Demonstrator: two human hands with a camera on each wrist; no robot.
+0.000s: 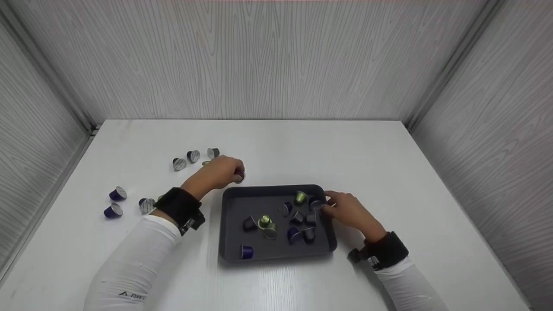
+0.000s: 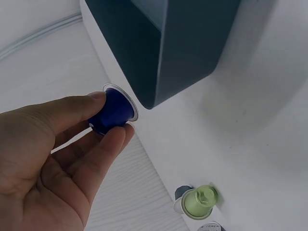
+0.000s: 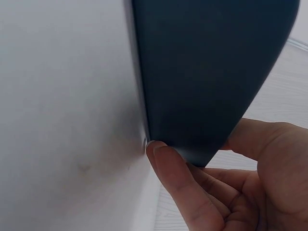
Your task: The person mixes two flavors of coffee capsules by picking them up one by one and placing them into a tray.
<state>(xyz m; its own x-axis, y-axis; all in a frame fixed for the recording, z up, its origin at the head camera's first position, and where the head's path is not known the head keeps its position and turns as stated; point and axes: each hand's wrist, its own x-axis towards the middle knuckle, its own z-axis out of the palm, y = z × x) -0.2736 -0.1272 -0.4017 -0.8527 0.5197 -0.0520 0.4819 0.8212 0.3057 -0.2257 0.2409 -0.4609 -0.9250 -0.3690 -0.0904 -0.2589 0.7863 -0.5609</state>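
My left hand (image 1: 219,172) is just beyond the back left corner of a dark grey tray (image 1: 237,216). Between thumb and fingers it pinches a blue coffee capsule (image 2: 114,111) with a silvery rim, close beside the tray wall in the left wrist view. At the tray's right side, my right hand (image 1: 349,211) grips the wall, its thumb over the edge and its fingers (image 3: 178,178) against the outer face. Several capsules lie inside the tray, among them a green capsule (image 1: 300,198) at the back and a blue capsule (image 1: 246,252) at the front.
Loose capsules lie on the white table (image 1: 389,164) to the left: two blue capsules (image 1: 118,193) at the far left, several dark capsules (image 1: 193,156) behind my left hand, and others partly hidden by my left wrist. Grey wood-grain panels (image 1: 259,60) enclose the table at the back and sides.
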